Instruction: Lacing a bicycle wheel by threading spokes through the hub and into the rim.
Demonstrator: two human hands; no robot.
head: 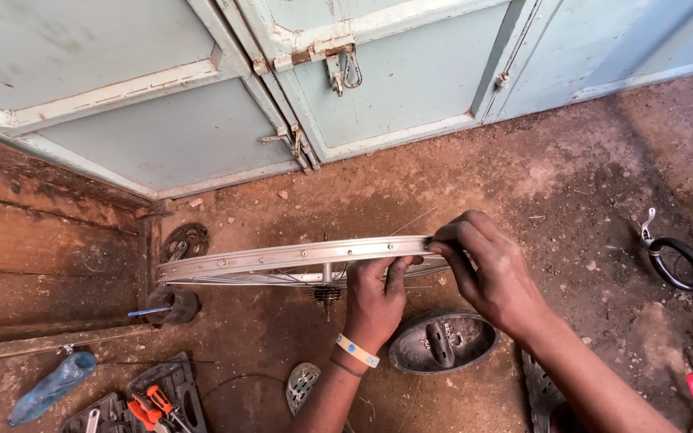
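Item: bicycle wheel rim (pixel 282 258), bare silver metal, spokes and hub cluster (pixel 327 293) still in it. I hold it edge-on before me, above the dirt floor (pixel 587 200), its long line running left to right across my view, the left end out toward the wooden step (pixel 42 240), the right end stopping at my hands.

My left hand (pixel 374 301): comes up from below, thumb and fingers (pixel 395 273) closed around the rim's lower edge near its right end. White band on that wrist.

My right hand (pixel 491 273): comes in from the right, fingertips (pixel 443 238) pinched together on the rim's upper edge at its very end. What they pinch beyond the rim itself, a spoke nipple perhaps, I cannot tell.

Relation that counts: both hands sit at the same right-hand end, nearly touching each other, left beneath, right above; the whole rest of the rim lies to their left, unsupported. A loose spoke (pixel 415 220) slants up behind the rim.

Nearby on the floor: black saddle (pixel 443 341) just below my hands, underside up; plastic bottle (pixel 54 385); open tool case (pixel 162 397) with red-handled pliers (pixel 150 401); black handlebar (pixel 683 265) well off to the right. Pale blue doors (pixel 362 88) behind.
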